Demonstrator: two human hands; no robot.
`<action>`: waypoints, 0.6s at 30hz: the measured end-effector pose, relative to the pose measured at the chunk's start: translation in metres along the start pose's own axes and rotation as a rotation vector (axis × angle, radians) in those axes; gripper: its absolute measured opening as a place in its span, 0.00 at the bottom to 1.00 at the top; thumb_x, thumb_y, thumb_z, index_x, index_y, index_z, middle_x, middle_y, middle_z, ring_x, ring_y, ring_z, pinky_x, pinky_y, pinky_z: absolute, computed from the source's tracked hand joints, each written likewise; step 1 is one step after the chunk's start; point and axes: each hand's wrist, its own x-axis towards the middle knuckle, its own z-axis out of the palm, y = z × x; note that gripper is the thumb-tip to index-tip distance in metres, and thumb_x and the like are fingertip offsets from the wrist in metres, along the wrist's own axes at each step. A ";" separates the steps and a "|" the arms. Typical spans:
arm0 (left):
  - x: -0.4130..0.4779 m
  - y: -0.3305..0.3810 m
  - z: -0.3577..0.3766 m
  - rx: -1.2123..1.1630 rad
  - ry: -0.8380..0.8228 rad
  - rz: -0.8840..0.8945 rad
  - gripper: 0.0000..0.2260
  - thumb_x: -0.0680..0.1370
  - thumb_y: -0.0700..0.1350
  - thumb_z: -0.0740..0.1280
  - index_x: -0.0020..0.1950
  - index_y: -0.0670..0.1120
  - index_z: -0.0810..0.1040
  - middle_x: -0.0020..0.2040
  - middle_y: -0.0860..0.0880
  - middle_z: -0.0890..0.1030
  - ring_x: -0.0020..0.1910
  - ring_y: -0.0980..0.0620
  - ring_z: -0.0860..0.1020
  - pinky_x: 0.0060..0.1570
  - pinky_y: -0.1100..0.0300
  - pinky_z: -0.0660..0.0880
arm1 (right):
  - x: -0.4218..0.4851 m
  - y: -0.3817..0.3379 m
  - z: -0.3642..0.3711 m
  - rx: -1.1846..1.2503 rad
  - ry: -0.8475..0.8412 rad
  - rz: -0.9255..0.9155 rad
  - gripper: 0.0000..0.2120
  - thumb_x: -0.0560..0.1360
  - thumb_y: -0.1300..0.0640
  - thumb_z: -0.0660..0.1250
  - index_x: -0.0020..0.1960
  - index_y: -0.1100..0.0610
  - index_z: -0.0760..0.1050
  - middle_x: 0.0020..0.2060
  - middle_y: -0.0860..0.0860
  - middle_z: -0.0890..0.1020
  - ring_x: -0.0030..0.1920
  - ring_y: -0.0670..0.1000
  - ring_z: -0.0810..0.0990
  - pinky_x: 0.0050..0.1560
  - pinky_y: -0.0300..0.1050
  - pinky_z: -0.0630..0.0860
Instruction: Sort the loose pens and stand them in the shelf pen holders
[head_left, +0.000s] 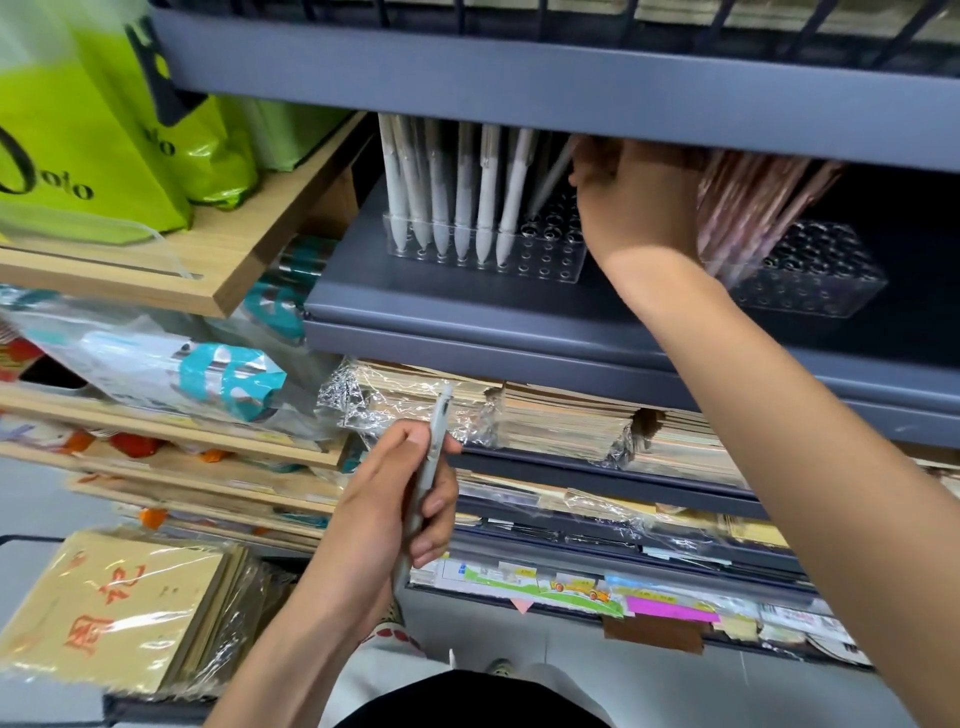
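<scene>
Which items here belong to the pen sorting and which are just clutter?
Job:
- left hand with a pale pen
- right hand setting a slanted pen into the left holder
- white pens standing there
- pink pens in the right holder

Clutter:
- green bags
- wrapped notebooks
- tan paper pack

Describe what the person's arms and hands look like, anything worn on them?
Both forearms are bare up to the frame edge: no sleeves show. The left hand and right hand wear no gloves, and no rings, watch or bracelet can be seen. Fingernails on the left hand look short and unpainted.
</scene>
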 end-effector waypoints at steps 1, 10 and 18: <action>0.000 0.000 0.001 -0.007 0.005 -0.010 0.13 0.79 0.52 0.58 0.46 0.46 0.77 0.30 0.48 0.65 0.22 0.53 0.59 0.22 0.63 0.60 | 0.001 -0.002 0.000 -0.034 -0.005 -0.017 0.19 0.81 0.51 0.57 0.67 0.60 0.71 0.63 0.59 0.77 0.63 0.59 0.74 0.64 0.48 0.68; 0.005 0.004 0.002 0.020 0.034 -0.014 0.08 0.78 0.47 0.62 0.47 0.45 0.79 0.33 0.48 0.69 0.25 0.52 0.62 0.25 0.62 0.62 | 0.014 -0.008 0.005 -0.114 -0.069 -0.031 0.15 0.82 0.52 0.56 0.63 0.58 0.74 0.59 0.58 0.78 0.58 0.56 0.75 0.39 0.35 0.54; 0.008 0.012 0.005 0.046 0.117 0.050 0.07 0.79 0.43 0.59 0.42 0.47 0.70 0.30 0.44 0.73 0.22 0.54 0.58 0.24 0.64 0.56 | -0.037 0.000 -0.013 0.389 -0.166 0.115 0.06 0.76 0.52 0.65 0.44 0.49 0.81 0.38 0.50 0.85 0.35 0.50 0.82 0.39 0.47 0.79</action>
